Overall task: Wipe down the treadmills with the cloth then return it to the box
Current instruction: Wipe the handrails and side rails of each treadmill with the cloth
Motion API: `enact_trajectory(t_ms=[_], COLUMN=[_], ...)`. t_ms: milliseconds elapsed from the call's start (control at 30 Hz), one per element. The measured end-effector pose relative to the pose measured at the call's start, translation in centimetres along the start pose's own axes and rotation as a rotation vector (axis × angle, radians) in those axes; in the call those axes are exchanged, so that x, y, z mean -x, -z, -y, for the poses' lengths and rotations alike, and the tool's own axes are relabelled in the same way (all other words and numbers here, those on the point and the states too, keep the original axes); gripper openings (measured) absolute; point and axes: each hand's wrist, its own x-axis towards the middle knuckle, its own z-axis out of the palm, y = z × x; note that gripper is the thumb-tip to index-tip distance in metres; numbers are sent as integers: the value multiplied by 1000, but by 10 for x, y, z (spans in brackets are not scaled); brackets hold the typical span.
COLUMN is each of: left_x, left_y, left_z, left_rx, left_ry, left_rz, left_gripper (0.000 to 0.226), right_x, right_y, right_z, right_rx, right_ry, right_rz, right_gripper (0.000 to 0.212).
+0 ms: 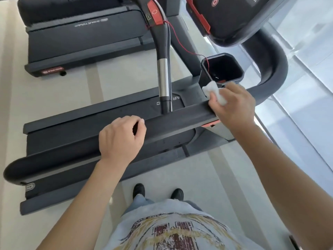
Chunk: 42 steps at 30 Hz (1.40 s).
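I stand beside a dark grey treadmill point(75, 141) and look down over its side handrail point(180, 114). My right hand point(234, 105) grips a small white cloth point(213, 92) and presses it against the handrail's right end, just below a black cup-holder box point(232, 69). My left hand point(120, 138) hovers over the handrail further left, its fingers loosely curled and holding nothing. Whether it touches the rail I cannot tell.
A second treadmill point(81, 38) stands further back on the pale floor. A black and chrome inner handle point(163, 78) reaches down to the deck. The console point(230, 17) with red parts and a thin red cord is at the top right. My feet point(158, 193) stand beside the near treadmill.
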Motion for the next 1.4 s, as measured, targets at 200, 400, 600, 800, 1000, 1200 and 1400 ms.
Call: enact_trajectory(t_ms=[200,400,600,800,1000,1200,1400], left_x=[1,-3,-20,-14,-16,-17,-20], left_y=[2,17,32,27,25,26,13], left_z=[2,22,54,60,60,57,20], left_rx=[17,382,512,473,527,541,496], left_ry=[-54,-19,-189,-312,-270,-196,-280], left_rz=[23,146,423,361,345,367,328], left_gripper=[37,14,23,28,28,4,25], right_x=[12,40,32,11,31,48,30], right_y=[-8,-33,-19,5,-12,-31,-23], right_z=[69,197,156,88,164,220,153], right_rx=[0,-188,-79,162,152,-19,-58], right_ry=[-69,85,167,-245,-242,13,172], right_rz=[33,110,126,86,95,82,57], right_gripper=[40,37,35,41,36,41,43])
